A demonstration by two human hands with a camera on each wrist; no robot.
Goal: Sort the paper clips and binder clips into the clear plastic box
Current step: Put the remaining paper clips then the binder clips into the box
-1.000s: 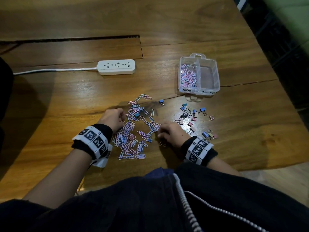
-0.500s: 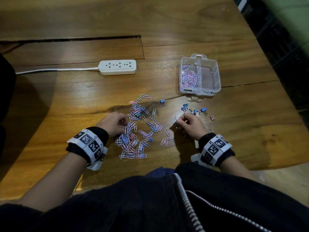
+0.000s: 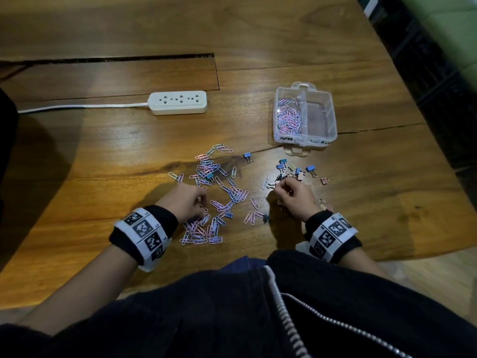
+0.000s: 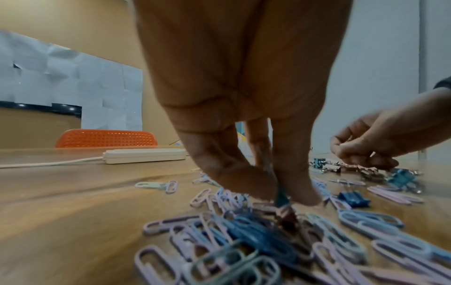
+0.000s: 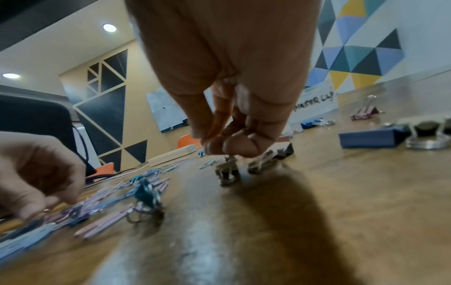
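Pastel paper clips (image 3: pixel 211 202) lie scattered on the wooden table, with small binder clips (image 3: pixel 296 171) in a looser group to their right. My left hand (image 3: pixel 202 204) is down in the paper clip pile (image 4: pixel 244 241), thumb and finger pinching a small clip (image 4: pixel 280 196). My right hand (image 3: pixel 277 188) is at the near edge of the binder clips and pinches the wire handle of a dark binder clip (image 5: pixel 228 171) just above the table. The clear plastic box (image 3: pixel 333 117) stands behind, with paper clips (image 3: pixel 289 117) in its left compartment.
A white power strip (image 3: pixel 178 102) with its cable lies at the back left. A long slot (image 3: pixel 116 58) cuts the tabletop behind it. The table's edge (image 3: pixel 438 250) runs close on the right and front. A lone blue binder clip (image 3: pixel 247 156) sits between the piles.
My right hand has moved from the paper clip pile rightward to the binder clips and taken hold of one. My left hand stays in the paper clips, shifted slightly nearer.
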